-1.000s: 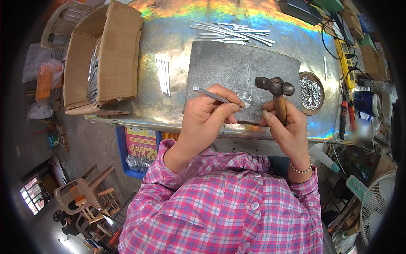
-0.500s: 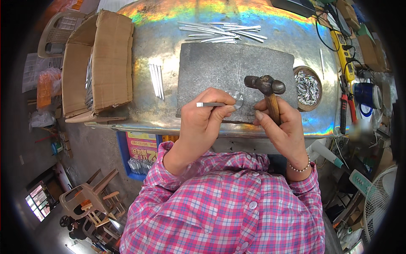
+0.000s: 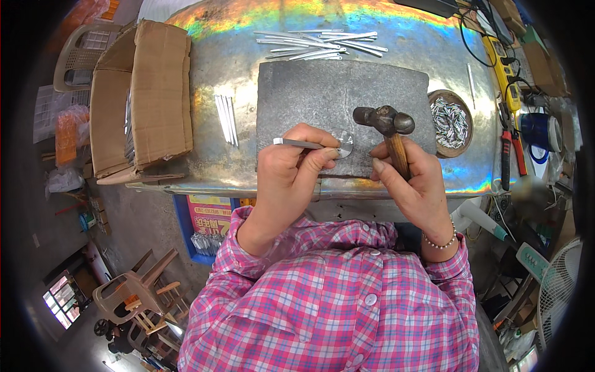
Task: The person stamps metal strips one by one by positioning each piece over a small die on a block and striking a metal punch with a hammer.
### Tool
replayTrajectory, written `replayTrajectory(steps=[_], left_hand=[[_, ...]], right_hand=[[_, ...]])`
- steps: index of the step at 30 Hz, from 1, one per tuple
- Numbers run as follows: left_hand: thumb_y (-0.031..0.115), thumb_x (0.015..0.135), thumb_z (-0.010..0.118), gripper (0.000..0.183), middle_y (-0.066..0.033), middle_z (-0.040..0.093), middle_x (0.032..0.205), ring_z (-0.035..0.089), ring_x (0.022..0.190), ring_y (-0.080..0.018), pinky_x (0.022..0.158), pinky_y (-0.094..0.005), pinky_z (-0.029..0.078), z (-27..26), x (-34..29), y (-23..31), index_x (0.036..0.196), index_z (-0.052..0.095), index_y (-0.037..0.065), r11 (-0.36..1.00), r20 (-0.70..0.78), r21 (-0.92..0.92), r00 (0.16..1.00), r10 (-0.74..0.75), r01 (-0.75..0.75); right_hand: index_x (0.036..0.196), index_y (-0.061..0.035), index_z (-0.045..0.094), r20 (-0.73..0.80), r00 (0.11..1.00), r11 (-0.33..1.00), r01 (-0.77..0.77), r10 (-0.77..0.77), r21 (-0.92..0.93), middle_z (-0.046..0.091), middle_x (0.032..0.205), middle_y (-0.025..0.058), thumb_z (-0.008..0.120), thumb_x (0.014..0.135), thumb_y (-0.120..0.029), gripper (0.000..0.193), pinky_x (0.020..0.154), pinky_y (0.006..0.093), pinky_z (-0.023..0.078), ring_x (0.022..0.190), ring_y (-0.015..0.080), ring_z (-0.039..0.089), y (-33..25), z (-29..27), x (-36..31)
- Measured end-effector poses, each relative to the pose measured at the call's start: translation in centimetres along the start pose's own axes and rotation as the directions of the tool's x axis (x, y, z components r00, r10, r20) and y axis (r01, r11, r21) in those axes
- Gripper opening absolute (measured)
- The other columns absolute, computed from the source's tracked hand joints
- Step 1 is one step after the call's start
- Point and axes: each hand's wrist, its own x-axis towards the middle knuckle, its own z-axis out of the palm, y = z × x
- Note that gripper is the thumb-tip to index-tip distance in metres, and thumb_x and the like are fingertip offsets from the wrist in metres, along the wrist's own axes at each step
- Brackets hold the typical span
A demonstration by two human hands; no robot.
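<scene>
Two hands (image 3: 286,166) (image 3: 414,177), metal strip (image 3: 292,142) in left, hammer (image 3: 387,122) in right

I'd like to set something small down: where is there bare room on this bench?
Bare: the bench right of the strip pile, beyond the slab; also the slab's far left, beyond the left hand. Crowded: the slab's near side, with it, the right hand and the hammer; the right side, with the bowl and pliers.

There are two hands (image 3: 290,160), one hammer (image 3: 388,127), one slab (image 3: 322,96), one cardboard box (image 3: 160,93) at ten o'clock and one bowl (image 3: 451,153) at two.
</scene>
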Motion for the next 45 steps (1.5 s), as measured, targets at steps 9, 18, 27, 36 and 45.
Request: replayTrajectory(steps=[9,18,27,36,45], left_hand=[[-0.004,0.090,0.056,0.008,-0.0099,0.060,0.096,0.062,0.078,-0.0126,0.069,-0.0221,0.051,-0.2,0.2,0.2,0.097,0.058,-0.005,1.000,0.040,0.008,0.999,-0.013,0.013],[-0.002,0.085,0.060,0.002,-0.0072,0.063,0.079,0.063,0.065,-0.0146,0.057,-0.0265,0.048,0.8,0.1,0.1,0.087,0.061,-0.001,0.998,-0.111,0.060,0.993,0.039,-0.032],[-0.001,0.074,0.061,0.016,-0.0092,0.058,0.084,0.063,0.067,-0.0243,0.054,-0.0312,0.049,2.0,0.0,0.8,0.089,0.058,0.005,0.688,0.053,0.637,0.911,0.409,-0.346],[0.002,0.072,0.059,0.017,-0.0074,0.053,0.083,0.062,0.062,-0.0256,0.050,-0.0357,0.049,1.3,0.3,1.6,0.088,0.057,0.006,0.667,0.107,0.662,0.925,0.365,-0.341],[0.004,0.075,0.057,0.013,-0.0077,0.050,0.081,0.062,0.063,-0.0247,0.048,-0.0364,0.048,0.9,0.1,0.9,0.086,0.052,0.007,0.737,0.084,0.579,0.924,0.372,-0.349]], right_hand=[[0.095,0.0028,0.061,-0.005,1.000,1.000,0.007,-0.007,-0.019,0.063,0.067,0.0113,0.062,0.084,-0.009,0.017,0.056,0.0270,0.045,0.060,0.0131,0.061,-0.1,-0.1,0.1],[0.094,0.0020,0.061,0.001,0.999,0.998,0.050,-0.050,-0.036,0.062,0.067,0.0126,0.062,0.084,-0.010,0.016,0.055,0.0287,0.045,0.060,0.0179,0.063,0.1,0.0,0.0],[0.093,0.0018,0.062,-0.024,0.998,0.998,0.054,-0.055,-0.020,0.062,0.070,0.0129,0.062,0.084,-0.009,0.014,0.056,0.0298,0.046,0.060,0.0190,0.064,0.2,0.0,0.0],[0.125,0.0031,0.044,0.045,0.994,0.994,0.096,-0.098,0.052,0.063,0.100,0.0186,0.061,0.087,-0.003,0.042,0.074,0.0307,0.050,0.089,0.0223,0.067,-2.5,-1.0,-1.8],[0.120,0.0061,0.053,0.182,0.963,0.922,0.248,-0.200,-0.297,0.066,0.095,0.0187,0.062,0.084,0.001,0.038,0.074,0.0322,0.053,0.083,0.0261,0.069,-6.9,-2.3,-2.7]])
